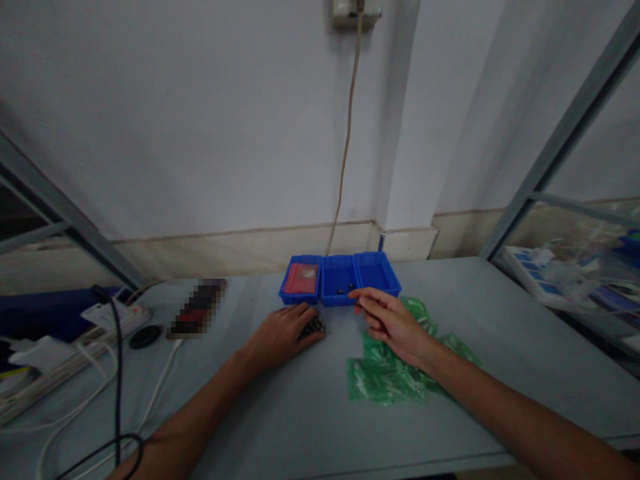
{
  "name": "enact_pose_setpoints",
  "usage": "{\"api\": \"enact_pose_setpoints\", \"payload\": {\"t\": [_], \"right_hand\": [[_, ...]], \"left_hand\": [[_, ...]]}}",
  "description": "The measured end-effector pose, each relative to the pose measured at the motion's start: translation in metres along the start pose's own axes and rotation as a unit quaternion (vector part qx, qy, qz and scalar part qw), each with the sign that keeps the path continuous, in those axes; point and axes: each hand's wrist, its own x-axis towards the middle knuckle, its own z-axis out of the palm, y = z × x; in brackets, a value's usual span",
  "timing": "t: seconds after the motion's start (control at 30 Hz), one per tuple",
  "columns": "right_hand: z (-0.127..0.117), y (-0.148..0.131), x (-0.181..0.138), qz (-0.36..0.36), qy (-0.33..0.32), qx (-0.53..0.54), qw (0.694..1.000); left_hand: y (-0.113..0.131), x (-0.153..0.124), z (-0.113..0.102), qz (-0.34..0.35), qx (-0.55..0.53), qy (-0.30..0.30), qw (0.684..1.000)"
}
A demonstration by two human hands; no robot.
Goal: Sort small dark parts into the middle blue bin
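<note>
Three small blue bins stand in a row at the back of the grey table: the left bin (301, 280) holds a red packet, the middle bin (339, 280) holds a few tiny dark parts, and the right bin (376, 272) looks bare. My left hand (283, 335) rests on the table just in front of the bins, fingers curled over a small pile of dark parts (315, 326). My right hand (389, 319) hovers at the front edge of the middle and right bins, fingertips pinched together on something too small to make out. Under its wrist lie green plastic bags (387, 375).
A power strip (114, 315) with black and white cables lies at the left, beside a dark round object (145, 337) and a blurred-out item (197, 309). A cord (345, 140) hangs down the wall behind the bins. Metal frame bars stand at both sides; cluttered shelves fill the right.
</note>
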Motion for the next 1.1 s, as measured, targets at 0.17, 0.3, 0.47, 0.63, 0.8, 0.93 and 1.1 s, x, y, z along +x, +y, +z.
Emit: {"api": "enact_pose_setpoints", "payload": {"t": [0.17, 0.3, 0.47, 0.63, 0.8, 0.93, 1.1], "right_hand": [[0.003, 0.004, -0.002, -0.193, 0.028, -0.287, 0.938], [0.004, 0.005, -0.006, -0.273, 0.017, -0.416, 0.867], [0.002, 0.006, -0.006, -0.288, 0.015, -0.453, 0.844], [0.0, 0.004, -0.005, -0.301, 0.026, -0.457, 0.837], [0.0, 0.005, -0.003, -0.279, 0.056, -0.424, 0.86], [0.0, 0.01, 0.003, -0.21, 0.064, -0.315, 0.924], [0.001, 0.009, 0.009, -0.103, 0.051, -0.123, 0.986]], "left_hand": [[-0.001, 0.0, 0.001, 0.0, -0.005, 0.001, 1.0], [-0.001, 0.001, 0.001, -0.001, 0.001, -0.009, 1.0], [0.001, 0.001, -0.001, 0.0, 0.002, -0.01, 1.0], [-0.001, 0.0, 0.001, -0.003, -0.003, -0.012, 1.0], [-0.001, 0.001, 0.001, -0.002, -0.014, 0.001, 1.0], [-0.001, 0.0, 0.002, 0.0, -0.02, 0.007, 1.0], [-0.002, 0.0, 0.002, 0.0, -0.022, 0.015, 1.0]]}}
